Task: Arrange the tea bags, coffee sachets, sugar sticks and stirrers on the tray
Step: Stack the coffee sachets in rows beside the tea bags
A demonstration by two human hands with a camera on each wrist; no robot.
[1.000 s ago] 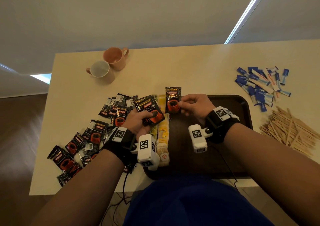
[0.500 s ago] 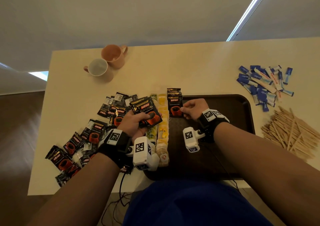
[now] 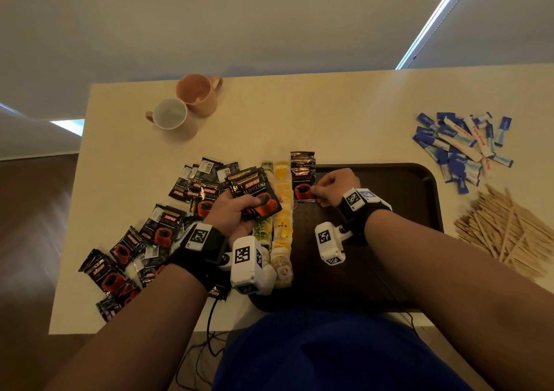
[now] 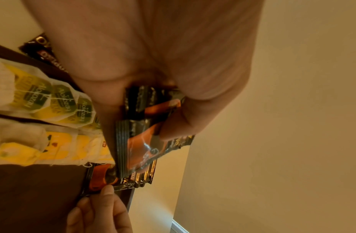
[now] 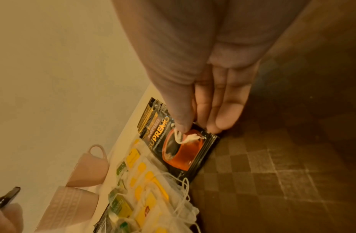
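A dark brown tray (image 3: 389, 240) lies in front of me. Two columns of tea bags (image 3: 283, 210) run along its left edge. Beside them, at the tray's far left corner, is a short overlapping row of black coffee sachets (image 3: 302, 177). My right hand (image 3: 316, 192) pinches the right edge of the nearest sachet (image 5: 185, 149), thumb on top and fingers at its edge. My left hand (image 3: 248, 210) hovers over the tea bags and grips a stack of coffee sachets (image 3: 254, 195). Sugar sticks (image 3: 458, 147) and wooden stirrers (image 3: 503, 228) lie on the table right of the tray.
Many loose coffee sachets (image 3: 144, 240) are scattered on the table left of the tray. Two mugs (image 3: 198, 93) (image 3: 171, 117) stand at the far left. The table's near edge runs just below the tray. Most of the tray's floor is bare.
My right hand has lowered its coffee sachet from above the tray onto the row beside the tea bags. My left hand has kept its stack in place.
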